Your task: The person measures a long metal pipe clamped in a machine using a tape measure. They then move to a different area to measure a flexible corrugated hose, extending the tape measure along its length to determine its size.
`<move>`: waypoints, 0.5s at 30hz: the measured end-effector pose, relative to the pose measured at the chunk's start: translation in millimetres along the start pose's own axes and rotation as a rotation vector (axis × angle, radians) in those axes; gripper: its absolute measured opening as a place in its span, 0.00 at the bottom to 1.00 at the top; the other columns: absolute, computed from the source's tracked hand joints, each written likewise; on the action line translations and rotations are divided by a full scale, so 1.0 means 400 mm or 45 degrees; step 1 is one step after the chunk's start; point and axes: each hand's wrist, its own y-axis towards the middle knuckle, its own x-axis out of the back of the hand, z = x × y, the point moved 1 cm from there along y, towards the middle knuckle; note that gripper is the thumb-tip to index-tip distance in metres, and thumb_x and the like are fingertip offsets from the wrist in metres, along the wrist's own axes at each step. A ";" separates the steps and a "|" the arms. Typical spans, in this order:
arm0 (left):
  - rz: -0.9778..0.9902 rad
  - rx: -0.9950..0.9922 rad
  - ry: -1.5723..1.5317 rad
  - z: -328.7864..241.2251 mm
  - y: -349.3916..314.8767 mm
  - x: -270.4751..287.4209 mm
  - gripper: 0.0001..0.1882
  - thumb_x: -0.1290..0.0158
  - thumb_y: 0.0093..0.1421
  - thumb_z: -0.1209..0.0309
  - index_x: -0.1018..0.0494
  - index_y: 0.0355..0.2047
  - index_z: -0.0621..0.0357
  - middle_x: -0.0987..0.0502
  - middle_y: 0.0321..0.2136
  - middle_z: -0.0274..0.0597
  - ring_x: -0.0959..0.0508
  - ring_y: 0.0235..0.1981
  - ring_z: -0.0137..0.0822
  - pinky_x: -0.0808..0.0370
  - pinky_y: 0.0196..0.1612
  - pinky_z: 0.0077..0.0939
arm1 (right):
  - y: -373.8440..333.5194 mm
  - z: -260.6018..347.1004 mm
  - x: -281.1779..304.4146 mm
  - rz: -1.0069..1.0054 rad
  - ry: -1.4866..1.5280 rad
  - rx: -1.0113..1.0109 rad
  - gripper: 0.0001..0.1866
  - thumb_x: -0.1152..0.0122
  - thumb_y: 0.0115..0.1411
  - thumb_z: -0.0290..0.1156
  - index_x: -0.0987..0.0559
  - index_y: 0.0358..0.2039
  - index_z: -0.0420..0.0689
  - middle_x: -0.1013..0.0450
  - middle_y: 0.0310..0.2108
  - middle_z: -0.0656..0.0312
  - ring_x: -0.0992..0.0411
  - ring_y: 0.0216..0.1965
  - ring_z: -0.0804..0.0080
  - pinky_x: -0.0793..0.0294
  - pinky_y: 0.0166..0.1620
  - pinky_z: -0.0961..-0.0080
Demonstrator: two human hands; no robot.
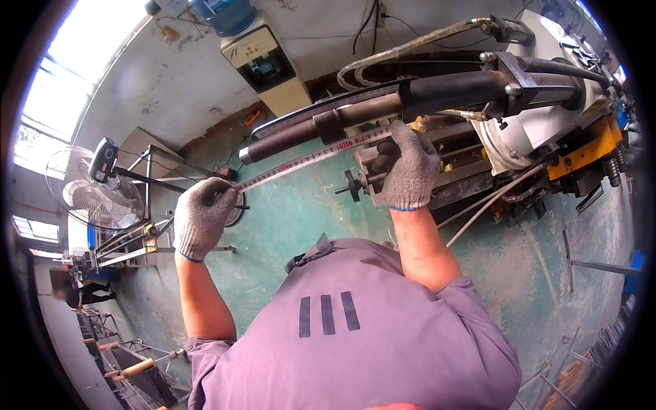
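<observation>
Your left hand is closed on one end of the single tape measure, stretched just beside one threaded rod. Your right hand meets it farther along; whether those fingers grip, I cannot tell. Your two gloves hide both ends.

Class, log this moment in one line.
Left hand: pinching tape measure; right hand: touching tape measure; tape measure: extended between hands, beside ribbed rod
</observation>
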 end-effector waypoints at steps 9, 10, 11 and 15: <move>0.004 -0.002 0.017 -0.005 0.000 0.003 0.12 0.36 0.65 0.65 0.14 0.41 0.61 0.15 0.33 0.50 0.14 0.35 0.44 0.19 0.45 0.35 | 0.001 -0.001 -0.001 0.006 -0.011 0.002 0.11 0.25 0.66 0.34 0.16 0.32 0.41 0.22 0.22 0.61 0.29 0.16 0.77 0.31 0.20 0.78; 0.001 -0.005 0.027 -0.006 0.002 0.003 0.12 0.36 0.65 0.65 0.14 0.41 0.60 0.15 0.33 0.51 0.14 0.35 0.44 0.19 0.45 0.35 | 0.000 -0.001 0.000 0.004 -0.013 0.007 0.11 0.25 0.66 0.34 0.16 0.32 0.41 0.22 0.22 0.61 0.29 0.16 0.77 0.31 0.20 0.78; -0.002 -0.008 0.038 -0.006 0.003 0.003 0.12 0.36 0.65 0.65 0.14 0.41 0.60 0.15 0.33 0.51 0.14 0.35 0.45 0.19 0.45 0.35 | 0.001 -0.001 -0.001 0.002 -0.015 0.012 0.11 0.26 0.66 0.34 0.16 0.32 0.40 0.22 0.22 0.61 0.29 0.16 0.77 0.31 0.20 0.77; -0.007 -0.018 0.051 -0.007 0.007 0.003 0.13 0.36 0.64 0.64 0.14 0.41 0.60 0.15 0.34 0.52 0.14 0.36 0.49 0.19 0.45 0.37 | -0.003 0.003 -0.005 -0.013 -0.020 0.013 0.11 0.26 0.66 0.33 0.16 0.32 0.39 0.23 0.22 0.61 0.29 0.16 0.76 0.31 0.20 0.77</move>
